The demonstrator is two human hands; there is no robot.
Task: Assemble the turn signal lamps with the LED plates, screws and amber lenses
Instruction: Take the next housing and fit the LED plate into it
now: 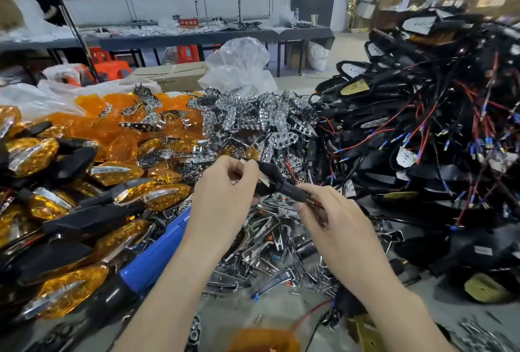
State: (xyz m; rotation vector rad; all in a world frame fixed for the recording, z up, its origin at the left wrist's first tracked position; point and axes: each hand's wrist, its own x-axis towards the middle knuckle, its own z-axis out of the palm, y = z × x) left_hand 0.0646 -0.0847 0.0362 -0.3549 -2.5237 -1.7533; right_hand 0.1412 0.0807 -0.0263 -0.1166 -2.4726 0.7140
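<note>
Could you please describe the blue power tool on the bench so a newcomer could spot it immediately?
Start at the heap of finished amber lamps on the left. Along its right edge, beside the chrome trim pieces, lies the power tool, slanting. It is the only smooth blue barrel with a black end among faceted amber and chrome parts.

Hemmed left by assembled amber lamps (56,211), right by wired black housings (422,126), ahead by chrome reflectors (253,120); left open only over near tabletop (222,309).
</note>
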